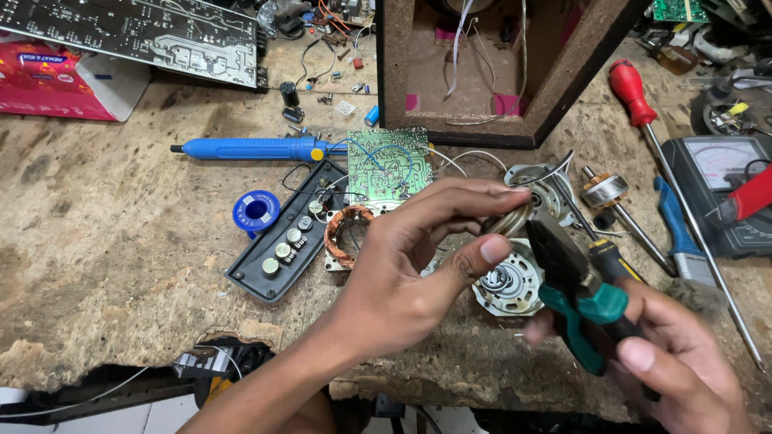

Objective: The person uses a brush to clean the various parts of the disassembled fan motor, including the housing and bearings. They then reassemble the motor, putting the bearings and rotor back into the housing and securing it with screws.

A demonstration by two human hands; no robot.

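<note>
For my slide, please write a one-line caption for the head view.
Left hand pinches a small metal ring while right hand holds green-handled pliers over a motor part on a cluttered workbench.

Bright, even overhead light, soft shadows, sharp focus, slight wide-angle edge distortion

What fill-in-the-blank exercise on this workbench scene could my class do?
1. The right hand holds pliers with ____ handles.
2. The left hand pinches a metal ____ between thumb and fingers.
3. The screwdriver near the meter has a ____ handle.
4. The solder spool is ____.

Missing words: green; ring; red; blue
</note>
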